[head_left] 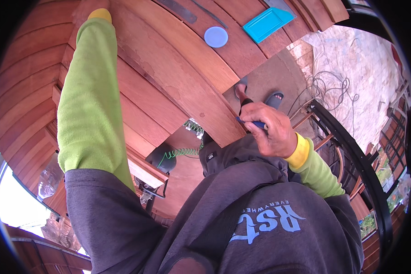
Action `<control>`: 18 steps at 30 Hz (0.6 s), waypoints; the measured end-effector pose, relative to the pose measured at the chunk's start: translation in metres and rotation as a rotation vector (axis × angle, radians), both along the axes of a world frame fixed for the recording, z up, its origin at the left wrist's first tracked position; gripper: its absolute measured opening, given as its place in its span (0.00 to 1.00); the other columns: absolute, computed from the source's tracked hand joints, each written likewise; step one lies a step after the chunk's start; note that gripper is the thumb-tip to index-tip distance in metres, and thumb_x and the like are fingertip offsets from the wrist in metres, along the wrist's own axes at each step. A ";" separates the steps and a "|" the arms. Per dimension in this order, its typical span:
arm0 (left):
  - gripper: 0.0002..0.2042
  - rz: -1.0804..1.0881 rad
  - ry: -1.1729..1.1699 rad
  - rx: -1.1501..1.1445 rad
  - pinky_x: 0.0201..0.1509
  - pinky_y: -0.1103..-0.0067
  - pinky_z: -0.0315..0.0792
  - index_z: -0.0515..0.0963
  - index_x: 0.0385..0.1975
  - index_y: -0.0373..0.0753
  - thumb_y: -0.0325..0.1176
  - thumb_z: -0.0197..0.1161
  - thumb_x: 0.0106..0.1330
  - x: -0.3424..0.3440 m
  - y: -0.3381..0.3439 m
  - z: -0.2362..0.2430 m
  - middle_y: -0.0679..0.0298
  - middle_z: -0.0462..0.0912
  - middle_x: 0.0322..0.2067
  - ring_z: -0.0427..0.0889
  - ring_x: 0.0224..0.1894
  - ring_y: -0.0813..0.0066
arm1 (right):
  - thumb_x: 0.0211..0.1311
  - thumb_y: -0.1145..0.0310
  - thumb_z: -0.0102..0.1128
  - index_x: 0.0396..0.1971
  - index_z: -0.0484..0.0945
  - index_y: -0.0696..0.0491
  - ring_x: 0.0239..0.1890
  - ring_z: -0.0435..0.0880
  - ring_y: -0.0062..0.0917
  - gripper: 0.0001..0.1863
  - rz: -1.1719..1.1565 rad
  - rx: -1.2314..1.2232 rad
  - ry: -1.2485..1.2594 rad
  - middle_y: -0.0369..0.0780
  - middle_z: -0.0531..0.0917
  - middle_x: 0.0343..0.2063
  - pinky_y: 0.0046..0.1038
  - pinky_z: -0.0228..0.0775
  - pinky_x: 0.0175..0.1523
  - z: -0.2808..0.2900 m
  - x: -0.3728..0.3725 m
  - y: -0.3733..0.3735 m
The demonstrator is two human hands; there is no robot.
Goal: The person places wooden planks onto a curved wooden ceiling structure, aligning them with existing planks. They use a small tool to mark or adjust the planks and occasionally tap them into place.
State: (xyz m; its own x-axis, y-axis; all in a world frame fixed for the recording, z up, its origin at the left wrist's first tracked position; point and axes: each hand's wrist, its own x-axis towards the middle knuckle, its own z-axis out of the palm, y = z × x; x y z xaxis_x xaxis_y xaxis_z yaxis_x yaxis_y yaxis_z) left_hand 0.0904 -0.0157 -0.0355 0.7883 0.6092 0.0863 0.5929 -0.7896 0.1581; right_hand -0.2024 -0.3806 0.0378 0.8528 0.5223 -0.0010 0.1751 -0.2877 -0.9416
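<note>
My left arm, in a lime-green sleeve with a yellow cuff, stretches far forward over reddish-brown wooden planks. Only part of my left hand shows at the top rim, by the wood; its fingers are cut off from view. In front of my body, above the near end of a wide plank, my right hand is closed around a small blue-handled tool. Its working end cannot be made out. On the boards ahead lie a light-blue round lid and a turquoise rectangular plastic tray.
Curved wooden slats rise at the left. Flat grey strips lie at the far side. A green coiled hose hangs below the planks. At right are a black metal frame, loose cables and a pale sheet. Sandalled feet stand below.
</note>
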 end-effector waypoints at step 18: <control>0.37 0.145 0.069 -0.091 0.64 0.65 0.60 0.70 0.60 0.47 0.68 0.46 0.57 -0.003 -0.022 0.019 0.37 0.62 0.59 0.65 0.61 0.47 | 0.67 0.73 0.43 0.40 0.75 0.61 0.25 0.76 0.19 0.11 -0.538 0.028 0.545 0.40 0.80 0.25 0.23 0.71 0.35 -0.045 -0.066 -0.015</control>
